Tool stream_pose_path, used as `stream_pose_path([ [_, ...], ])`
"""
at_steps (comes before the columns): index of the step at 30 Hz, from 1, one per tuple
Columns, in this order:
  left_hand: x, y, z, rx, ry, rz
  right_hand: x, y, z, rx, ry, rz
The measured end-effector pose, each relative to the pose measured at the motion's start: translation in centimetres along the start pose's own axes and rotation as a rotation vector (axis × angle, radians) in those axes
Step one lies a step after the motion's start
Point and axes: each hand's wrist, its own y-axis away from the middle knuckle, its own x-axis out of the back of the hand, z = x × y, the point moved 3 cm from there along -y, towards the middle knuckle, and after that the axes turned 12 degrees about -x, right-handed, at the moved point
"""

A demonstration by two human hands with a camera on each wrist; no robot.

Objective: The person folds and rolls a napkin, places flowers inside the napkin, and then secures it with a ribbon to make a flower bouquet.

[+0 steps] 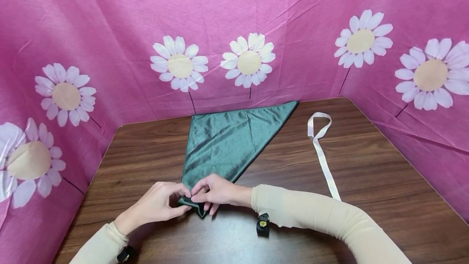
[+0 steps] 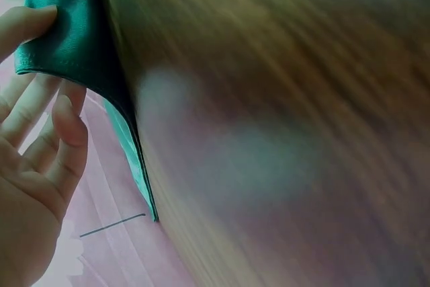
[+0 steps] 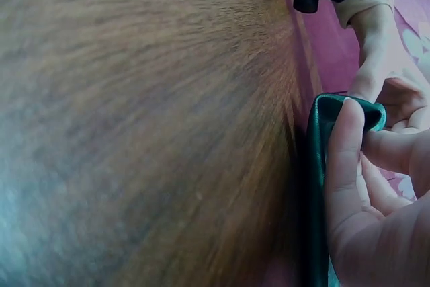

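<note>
One green satin cloth (image 1: 223, 146), upper to lower centre of the head frame, near corner bunched; pinched there between thumb and fingers of the left hand (image 1: 161, 202) and, just beside, of the right hand (image 1: 217, 190). At centre right, looped white ribbon (image 1: 323, 162) on brown wood-grain table (image 1: 366, 166). Behind, across the top, pink daisy-print backdrop (image 1: 110, 11).

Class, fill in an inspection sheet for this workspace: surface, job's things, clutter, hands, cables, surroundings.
Surface: dark brown wood-grain tabletop
Job's things: glossy dark green fabric, mostly spread flat, near end folded up
Clutter: flat white ribbon, looped at its far end, lying to the right of the fabric
Hands: left hand and right hand both pinch the fabric's near end
Cables: nothing seen
Surroundings: pink cloth backdrop printed with large white daisies
</note>
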Motion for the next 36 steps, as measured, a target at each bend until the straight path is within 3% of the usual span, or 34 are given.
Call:
stream_pose_path([
  [5, 0.2, -0.1, 0.1, -0.023, 0.010, -0.010, 0.1, 0.1, -0.1, 0.031, 0.045, 0.023],
  [12, 0.2, 0.0, -0.3, -0.019, 0.039, -0.040, 0.1, 0.7, -0.6, 0.086, 0.240, 0.065],
  [18, 0.2, 0.2, -0.7, 0.062, 0.171, -0.068, -0.3, 0.8, -0.8, 0.103, 0.270, 0.071],
  [25, 0.0, 0.6, -1.1, 0.187, 0.356, -0.075, -0.5, 0.5, -0.6, 0.083, 0.171, 0.058],
  [30, -0.1, 0.9, -1.3, 0.202, 0.243, -0.103, -0.5, 0.1, -0.3, 0.043, 0.060, 0.024],
  [36, -0.2, 0.7, -1.2, 0.162, 0.079, -0.124, -0.3, -0.3, 0.1, -0.020, -0.044, 0.009],
])
